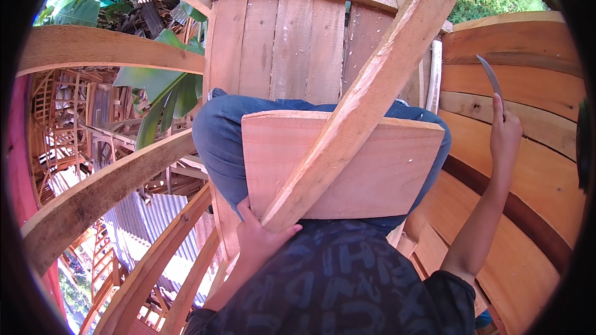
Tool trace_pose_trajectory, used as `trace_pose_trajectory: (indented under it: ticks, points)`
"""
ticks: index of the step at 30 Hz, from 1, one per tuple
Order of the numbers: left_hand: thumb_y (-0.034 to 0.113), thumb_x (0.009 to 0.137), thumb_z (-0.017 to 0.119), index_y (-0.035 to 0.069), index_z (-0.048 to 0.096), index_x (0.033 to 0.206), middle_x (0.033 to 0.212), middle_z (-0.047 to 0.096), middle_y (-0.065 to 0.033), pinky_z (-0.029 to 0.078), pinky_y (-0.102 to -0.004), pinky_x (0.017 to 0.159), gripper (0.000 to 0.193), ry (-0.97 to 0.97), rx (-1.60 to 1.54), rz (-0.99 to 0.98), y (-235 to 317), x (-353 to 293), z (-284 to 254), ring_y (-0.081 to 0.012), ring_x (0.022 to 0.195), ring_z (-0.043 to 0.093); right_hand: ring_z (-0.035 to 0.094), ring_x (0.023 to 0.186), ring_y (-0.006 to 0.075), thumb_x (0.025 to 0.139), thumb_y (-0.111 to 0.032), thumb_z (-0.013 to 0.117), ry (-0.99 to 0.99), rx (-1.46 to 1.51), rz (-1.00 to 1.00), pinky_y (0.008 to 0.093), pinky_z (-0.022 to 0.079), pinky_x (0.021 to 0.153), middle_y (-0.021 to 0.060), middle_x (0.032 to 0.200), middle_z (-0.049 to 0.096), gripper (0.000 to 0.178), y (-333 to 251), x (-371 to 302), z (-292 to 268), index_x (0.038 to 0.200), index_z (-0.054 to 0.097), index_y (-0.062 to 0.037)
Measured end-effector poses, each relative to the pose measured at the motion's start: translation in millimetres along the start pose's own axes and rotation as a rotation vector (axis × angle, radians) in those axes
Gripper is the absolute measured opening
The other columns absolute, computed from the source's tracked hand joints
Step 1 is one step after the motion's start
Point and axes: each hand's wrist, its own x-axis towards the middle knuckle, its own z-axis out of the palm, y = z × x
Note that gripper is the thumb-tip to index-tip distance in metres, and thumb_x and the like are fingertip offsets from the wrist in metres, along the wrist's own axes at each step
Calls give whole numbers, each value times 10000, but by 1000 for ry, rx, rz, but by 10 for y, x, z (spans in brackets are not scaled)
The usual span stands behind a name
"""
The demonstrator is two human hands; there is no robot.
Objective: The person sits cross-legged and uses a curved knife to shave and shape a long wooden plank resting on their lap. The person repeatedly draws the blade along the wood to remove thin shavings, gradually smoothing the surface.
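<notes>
A long, rough-hewn wooden beam [360, 102] runs slantwise from my lap up to the right, toward the far railing. It lies across a flat wooden board [385, 170] that rests on my thighs in blue jeans. My left hand [257, 239] is wrapped round the beam's near end, thumb to the right. Raised at the far right, my right hand [508, 130] grips a knife with a curved blade [489, 74], tip upward and apart from the beam. Its handle is mostly hidden in my fist. Chipped, paler wood shows along the beam's left edge.
I sit on a plank floor [292, 43] scattered with small wood chips. Spaced wooden slats [112, 49] bound the left side, with a corrugated metal roof [149, 223] lower down beyond them. A wall of orange-brown boards [528, 174] rises close to my right arm.
</notes>
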Motion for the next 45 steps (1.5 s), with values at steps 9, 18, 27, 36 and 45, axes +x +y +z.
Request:
trace_pose_trajectory:
  ticks: [9, 18, 27, 36, 45]
  points:
    - [443, 563, 879, -26, 285, 1240, 975, 626, -247, 533, -394, 741, 1016, 29, 24, 38, 47, -31, -24, -367, 899, 659, 424, 446, 227, 903, -462, 572, -223, 291, -134, 354, 356, 467, 147, 477, 408, 587, -751, -902, -9, 592, 525, 34]
    - [435, 572, 873, -12, 295, 1218, 970, 629, -256, 530, -412, 741, 975, 38, 68, -25, 200, -50, -29, -387, 879, 658, 642, 612, 363, 885, -600, 482, -29, -143, -320, 408, 492, 540, 200, 596, 594, 659, -951, -187, 52, 687, 662, 3]
    - [444, 563, 874, -19, 282, 1235, 960, 625, -260, 531, -419, 728, 1008, 31, 24, 46, 60, -28, -3, -399, 880, 653, 592, 551, 371, 867, -588, 520, -265, 15, -421, 444, 447, 510, 207, 552, 555, 658, -975, -670, -156, 611, 602, 12]
    - [448, 563, 875, -17, 270, 1257, 953, 630, -252, 532, -408, 734, 1031, 16, 64, -1, 211, -48, -50, -382, 877, 659, 639, 589, 338, 862, -625, 493, -149, -150, -523, 438, 479, 522, 189, 590, 604, 684, -1033, -508, 94, 628, 637, 1]
    - [433, 555, 884, -32, 267, 1267, 977, 619, -253, 532, -399, 727, 1051, 40, 10, 19, 42, -62, 21, -373, 867, 660, 518, 470, 305, 893, -539, 540, -118, 143, -211, 423, 366, 497, 197, 498, 431, 636, -496, -274, -224, 612, 563, 32]
